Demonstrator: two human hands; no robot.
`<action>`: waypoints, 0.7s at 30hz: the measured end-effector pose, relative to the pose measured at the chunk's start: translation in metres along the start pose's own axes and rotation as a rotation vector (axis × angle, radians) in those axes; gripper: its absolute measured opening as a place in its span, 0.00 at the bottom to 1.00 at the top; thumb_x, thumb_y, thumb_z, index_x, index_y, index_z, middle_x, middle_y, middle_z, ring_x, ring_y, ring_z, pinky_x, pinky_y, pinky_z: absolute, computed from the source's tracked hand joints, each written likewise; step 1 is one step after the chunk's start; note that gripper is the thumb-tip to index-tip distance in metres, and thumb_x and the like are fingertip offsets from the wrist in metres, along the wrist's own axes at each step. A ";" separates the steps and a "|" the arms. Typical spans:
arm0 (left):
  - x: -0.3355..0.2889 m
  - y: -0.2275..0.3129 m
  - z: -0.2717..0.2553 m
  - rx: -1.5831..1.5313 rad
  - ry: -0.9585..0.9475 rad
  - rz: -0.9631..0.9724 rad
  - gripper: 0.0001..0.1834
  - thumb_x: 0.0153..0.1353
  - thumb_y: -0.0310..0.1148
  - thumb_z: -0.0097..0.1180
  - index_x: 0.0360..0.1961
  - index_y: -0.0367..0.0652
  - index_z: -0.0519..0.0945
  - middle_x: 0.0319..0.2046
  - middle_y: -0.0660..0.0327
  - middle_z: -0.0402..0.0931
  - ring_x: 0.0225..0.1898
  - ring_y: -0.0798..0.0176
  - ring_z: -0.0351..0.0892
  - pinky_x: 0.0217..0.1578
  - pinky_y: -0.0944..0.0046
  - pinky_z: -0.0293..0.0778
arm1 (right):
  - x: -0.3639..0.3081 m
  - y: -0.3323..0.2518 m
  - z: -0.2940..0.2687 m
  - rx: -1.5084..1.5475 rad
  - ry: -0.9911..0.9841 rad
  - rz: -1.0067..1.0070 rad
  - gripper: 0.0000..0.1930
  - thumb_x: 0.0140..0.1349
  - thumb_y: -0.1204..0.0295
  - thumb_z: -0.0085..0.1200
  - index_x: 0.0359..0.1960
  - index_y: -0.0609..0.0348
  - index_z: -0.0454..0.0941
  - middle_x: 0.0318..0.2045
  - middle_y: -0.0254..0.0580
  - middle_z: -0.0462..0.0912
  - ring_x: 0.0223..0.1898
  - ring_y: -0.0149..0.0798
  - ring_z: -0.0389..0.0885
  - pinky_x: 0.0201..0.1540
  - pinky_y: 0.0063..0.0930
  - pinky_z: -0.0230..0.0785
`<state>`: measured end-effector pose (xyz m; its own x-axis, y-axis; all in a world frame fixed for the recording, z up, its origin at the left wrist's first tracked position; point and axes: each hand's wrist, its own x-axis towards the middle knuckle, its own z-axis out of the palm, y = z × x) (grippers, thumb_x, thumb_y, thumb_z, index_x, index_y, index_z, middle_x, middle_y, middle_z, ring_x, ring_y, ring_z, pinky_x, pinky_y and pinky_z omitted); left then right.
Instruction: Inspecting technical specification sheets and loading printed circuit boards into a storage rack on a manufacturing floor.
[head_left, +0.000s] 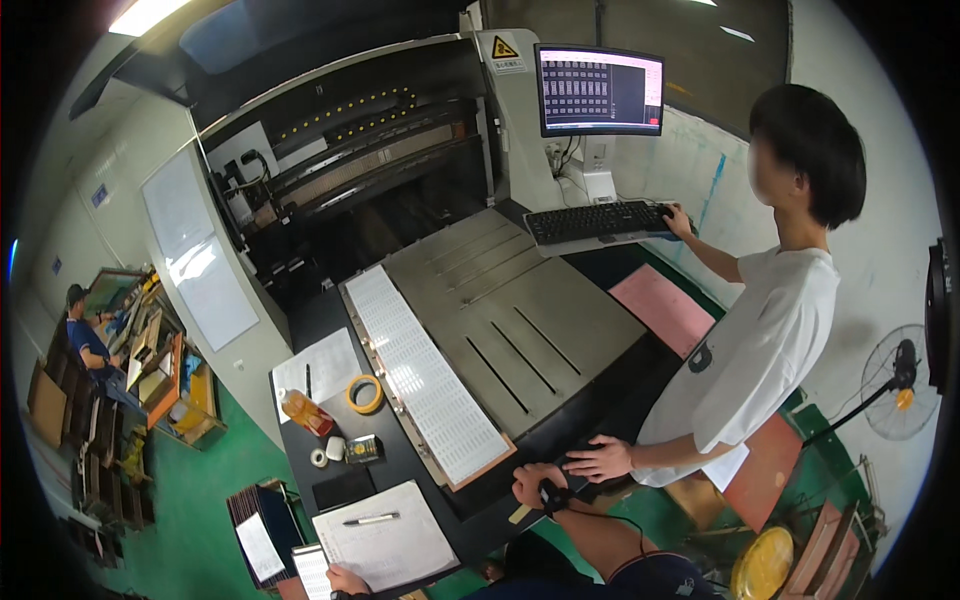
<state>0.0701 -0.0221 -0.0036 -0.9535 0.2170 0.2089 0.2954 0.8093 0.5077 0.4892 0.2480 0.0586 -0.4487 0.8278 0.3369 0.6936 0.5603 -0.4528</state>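
My left hand is at the lower edge, beside a narrow printed sheet and a stack of white paper with a pen on it. Its fingertips touch the narrow sheet's side; whether they grip it is unclear. With fingers curled, my right hand rests at the black front edge of the machine table, a black strapped device on its wrist. Nothing shows in it. Ahead lies a long printed white strip on a brown board along the grey machine bed.
A co-worker stands at right, one hand on a mouse by the keyboard below a monitor, the other near my right hand. Yellow tape, a drink bottle and a small box sit at left. A fan stands far right.
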 end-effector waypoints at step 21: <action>-0.011 0.023 -0.007 -0.016 -0.011 -0.055 0.22 0.65 0.44 0.37 0.35 0.33 0.74 0.28 0.40 0.76 0.30 0.37 0.76 0.31 0.48 0.70 | 0.003 -0.007 -0.014 -0.050 -0.001 -0.021 0.05 0.45 0.68 0.50 0.19 0.55 0.71 0.19 0.44 0.75 0.23 0.48 0.77 0.27 0.39 0.71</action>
<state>0.0880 -0.0098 0.0116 -0.9690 0.1785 0.1709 0.2432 0.8113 0.5316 0.4912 0.2462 0.0739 -0.4641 0.8160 0.3446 0.7112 0.5752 -0.4041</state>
